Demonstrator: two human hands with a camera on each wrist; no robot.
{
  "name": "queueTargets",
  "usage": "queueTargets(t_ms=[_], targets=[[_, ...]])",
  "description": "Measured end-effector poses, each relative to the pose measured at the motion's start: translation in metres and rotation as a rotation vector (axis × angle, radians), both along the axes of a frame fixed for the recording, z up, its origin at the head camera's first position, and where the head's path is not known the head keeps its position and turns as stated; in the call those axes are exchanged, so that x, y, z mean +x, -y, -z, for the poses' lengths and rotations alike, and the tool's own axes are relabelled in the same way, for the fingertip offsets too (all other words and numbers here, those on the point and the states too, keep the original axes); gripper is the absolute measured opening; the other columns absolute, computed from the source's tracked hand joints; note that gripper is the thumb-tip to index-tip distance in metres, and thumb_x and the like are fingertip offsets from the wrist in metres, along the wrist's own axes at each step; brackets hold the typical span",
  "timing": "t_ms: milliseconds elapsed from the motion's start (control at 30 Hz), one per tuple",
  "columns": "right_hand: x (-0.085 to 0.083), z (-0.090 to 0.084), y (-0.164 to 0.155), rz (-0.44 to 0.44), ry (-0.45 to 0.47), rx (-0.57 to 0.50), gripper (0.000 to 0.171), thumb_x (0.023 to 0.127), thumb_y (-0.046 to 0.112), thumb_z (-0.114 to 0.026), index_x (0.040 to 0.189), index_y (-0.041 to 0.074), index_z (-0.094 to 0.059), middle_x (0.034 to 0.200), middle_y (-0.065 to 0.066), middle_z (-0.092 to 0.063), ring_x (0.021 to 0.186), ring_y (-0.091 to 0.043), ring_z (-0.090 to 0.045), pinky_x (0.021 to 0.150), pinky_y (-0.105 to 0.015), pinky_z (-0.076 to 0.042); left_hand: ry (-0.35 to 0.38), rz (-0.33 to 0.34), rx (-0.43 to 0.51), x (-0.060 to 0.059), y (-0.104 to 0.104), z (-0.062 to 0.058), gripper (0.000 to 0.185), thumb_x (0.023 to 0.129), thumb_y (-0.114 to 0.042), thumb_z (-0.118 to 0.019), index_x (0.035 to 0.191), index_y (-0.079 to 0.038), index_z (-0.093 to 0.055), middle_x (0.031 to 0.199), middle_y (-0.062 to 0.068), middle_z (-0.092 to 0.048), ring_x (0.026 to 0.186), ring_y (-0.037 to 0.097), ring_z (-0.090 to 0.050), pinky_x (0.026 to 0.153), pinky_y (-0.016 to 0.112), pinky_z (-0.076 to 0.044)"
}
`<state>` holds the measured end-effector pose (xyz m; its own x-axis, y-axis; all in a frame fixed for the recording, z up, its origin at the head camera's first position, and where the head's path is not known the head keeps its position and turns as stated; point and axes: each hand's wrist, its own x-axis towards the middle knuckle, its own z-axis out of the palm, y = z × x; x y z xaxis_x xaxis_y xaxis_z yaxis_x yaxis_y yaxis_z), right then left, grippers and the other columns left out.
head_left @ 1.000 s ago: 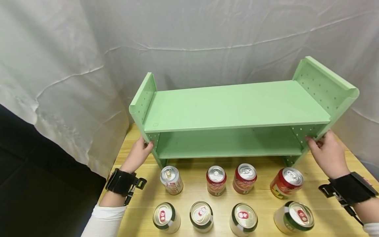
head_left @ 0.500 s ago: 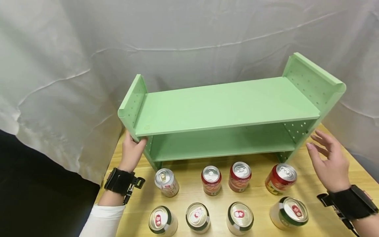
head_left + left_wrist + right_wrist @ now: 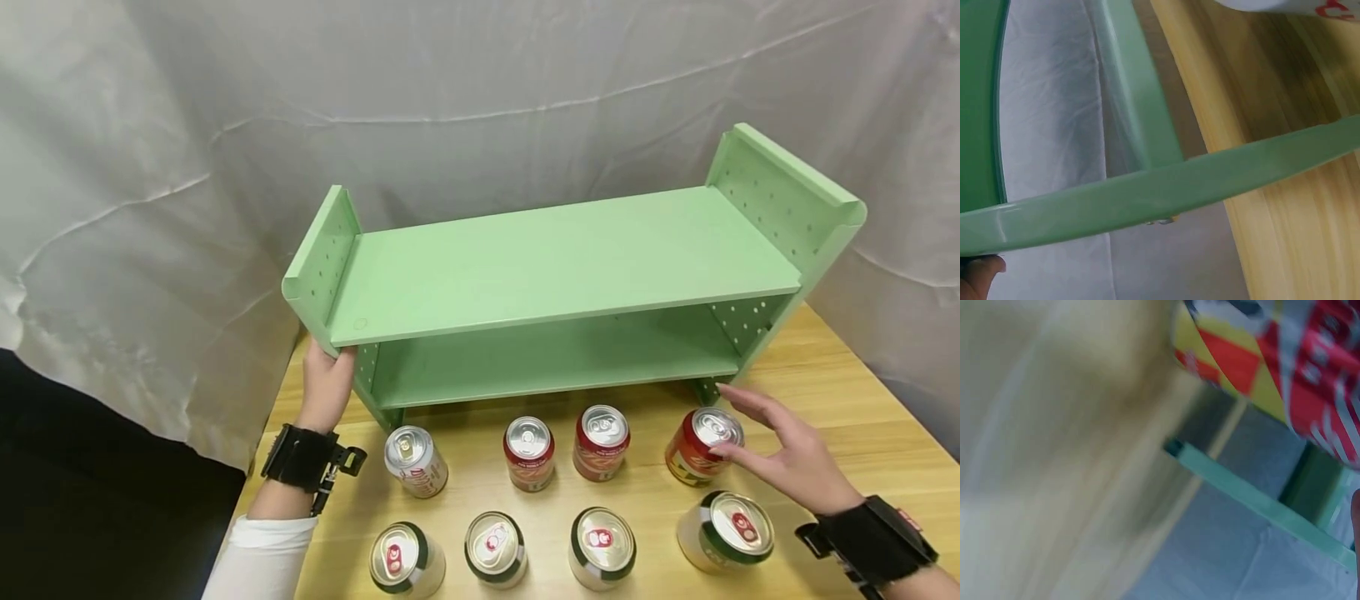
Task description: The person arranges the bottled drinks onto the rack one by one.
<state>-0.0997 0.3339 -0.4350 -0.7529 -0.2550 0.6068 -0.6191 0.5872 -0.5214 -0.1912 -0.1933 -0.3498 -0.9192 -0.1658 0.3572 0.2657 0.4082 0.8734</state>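
A green two-tier shelf (image 3: 562,258) stands at the back of the table. My left hand (image 3: 327,379) holds its left side panel from the front, below the upper board; its fingers are hidden behind the panel. In the left wrist view the thumb (image 3: 984,275) lies against the panel edge. My right hand (image 3: 795,458) reaches beside the rightmost red can (image 3: 690,454), thumb and fingers spread apart at its right side. That can, with yellow patches near its base, fills the top of the right wrist view (image 3: 1297,362). It stands upright on the table.
Two more red cans (image 3: 528,467) (image 3: 597,458) and a silver can (image 3: 420,471) stand in a row before the shelf. Closer in is a row of cream cans with dark green rims (image 3: 495,550). Grey cloth (image 3: 465,67) hangs behind and beside the wooden table (image 3: 847,375).
My right hand let go of the shelf's right panel and came in left to the rightmost red can. The left hand stayed on the left panel. The head view shifted slightly.
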Motion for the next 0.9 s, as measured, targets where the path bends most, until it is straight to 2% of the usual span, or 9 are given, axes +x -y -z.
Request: queueTargets(t_ms=[133, 333, 467, 633, 900], targets=[[0.001, 0.009, 0.004, 0.006, 0.063, 0.009, 0.096, 0.048, -0.007, -0.087, 0.134, -0.003, -0.046, 0.137, 0.018, -0.045, 0.122, 0.007, -0.043, 0.094, -0.006, -0.033, 0.007, 0.025, 0.021, 0.000, 0.000, 0.001, 0.037, 0.099, -0.020, -0.046, 0.134, -0.006, -0.042, 0.124, 0.009, -0.052, 0.114, 0.012, -0.046, 0.102, 0.035, -0.036], [0.000, 0.021, 0.008, 0.033, 0.115, 0.018, 0.101, 0.048, -0.001, -0.090, 0.138, 0.001, -0.044, 0.134, 0.020, -0.044, 0.116, 0.012, -0.042, 0.092, -0.003, -0.031, 0.019, 0.033, 0.033, 0.000, 0.001, 0.001, 0.038, 0.099, -0.019, -0.045, 0.135, -0.006, -0.041, 0.126, 0.009, -0.050, 0.119, 0.015, -0.044, 0.105, 0.038, -0.033], [-0.002, 0.029, 0.008, 0.058, 0.137, 0.026, 0.103, 0.049, 0.004, -0.091, 0.139, 0.003, -0.042, 0.134, 0.021, -0.042, 0.116, 0.015, -0.040, 0.090, -0.002, -0.030, 0.024, 0.029, 0.034, 0.000, 0.001, 0.002, 0.037, 0.099, -0.018, -0.045, 0.134, -0.007, -0.042, 0.125, 0.008, -0.050, 0.117, 0.013, -0.044, 0.105, 0.037, -0.033], [-0.002, 0.037, 0.007, 0.070, 0.146, 0.026, 0.105, 0.049, 0.005, -0.091, 0.140, 0.000, -0.039, 0.135, 0.025, -0.037, 0.115, 0.018, -0.036, 0.088, 0.000, -0.030, 0.034, 0.016, 0.035, 0.000, 0.000, 0.003, 0.037, 0.099, -0.018, -0.044, 0.133, -0.006, -0.043, 0.123, 0.007, -0.051, 0.113, 0.010, -0.044, 0.102, 0.032, -0.034], [-0.002, 0.043, 0.007, 0.079, 0.210, -0.007, 0.110, 0.048, 0.008, -0.092, 0.142, -0.001, -0.034, 0.124, 0.033, -0.039, 0.102, 0.018, -0.044, 0.082, -0.002, -0.036, 0.065, -0.021, 0.015, -0.001, 0.001, 0.005, 0.037, 0.098, -0.021, -0.044, 0.132, -0.006, -0.045, 0.120, 0.010, -0.052, 0.106, 0.012, -0.045, 0.095, 0.029, -0.036]])
